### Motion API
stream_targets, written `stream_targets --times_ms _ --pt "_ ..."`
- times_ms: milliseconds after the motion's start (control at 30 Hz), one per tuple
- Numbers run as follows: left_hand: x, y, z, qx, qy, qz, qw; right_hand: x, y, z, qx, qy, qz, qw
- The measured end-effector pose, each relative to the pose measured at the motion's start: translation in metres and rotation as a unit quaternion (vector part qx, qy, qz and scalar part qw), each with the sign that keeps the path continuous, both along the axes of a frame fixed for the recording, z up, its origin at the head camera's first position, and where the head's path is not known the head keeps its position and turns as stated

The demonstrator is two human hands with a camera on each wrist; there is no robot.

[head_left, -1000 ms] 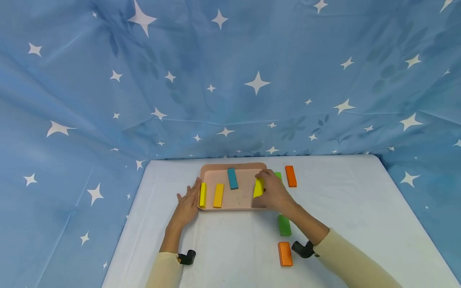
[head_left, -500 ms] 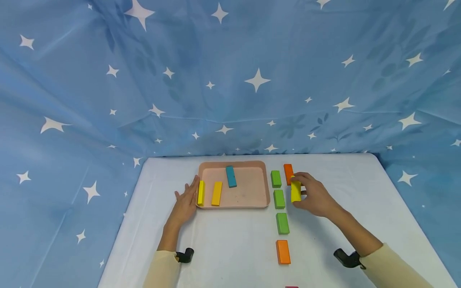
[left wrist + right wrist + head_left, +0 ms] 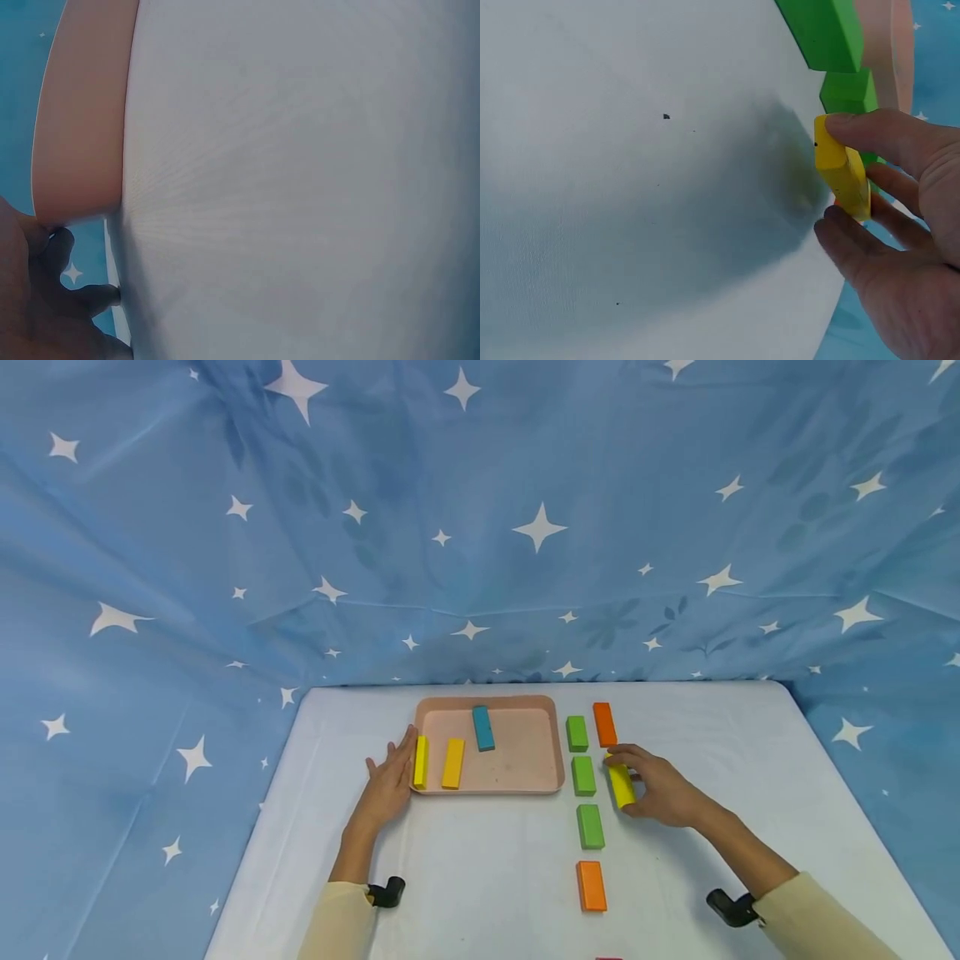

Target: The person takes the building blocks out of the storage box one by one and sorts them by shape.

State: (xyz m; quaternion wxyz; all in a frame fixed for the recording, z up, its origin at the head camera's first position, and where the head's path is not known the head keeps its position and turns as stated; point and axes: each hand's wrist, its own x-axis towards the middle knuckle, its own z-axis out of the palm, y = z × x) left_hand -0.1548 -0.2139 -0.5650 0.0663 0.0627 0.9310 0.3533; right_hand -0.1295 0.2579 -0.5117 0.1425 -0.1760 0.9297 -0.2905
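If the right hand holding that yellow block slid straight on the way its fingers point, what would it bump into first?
The right hand points toward the column of green blocks, pinching the yellow block. Going straight on, it would likely meet the middle green block first, then the pink tray beyond. Depth is hard to judge.

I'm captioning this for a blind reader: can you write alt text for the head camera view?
A person's right hand pinches a yellow rectangular block on a white table, beside a column of three green blocks and two orange blocks. The left hand rests flat against a pink tray holding two yellow blocks and one blue block.
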Motion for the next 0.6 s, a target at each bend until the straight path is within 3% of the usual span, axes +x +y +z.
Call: stream_targets --times_ms 300,600 --pt "0.001 0.003 0.002 0.005 0.002 0.001 1.0000 -0.003 -0.001 -0.013 0.038 0.004 -0.004 0.999" --pt "0.001 0.001 0.002 -0.002 -0.004 0.000 1.0000 -0.004 0.003 -0.021 0.024 0.006 -0.007 1.000"
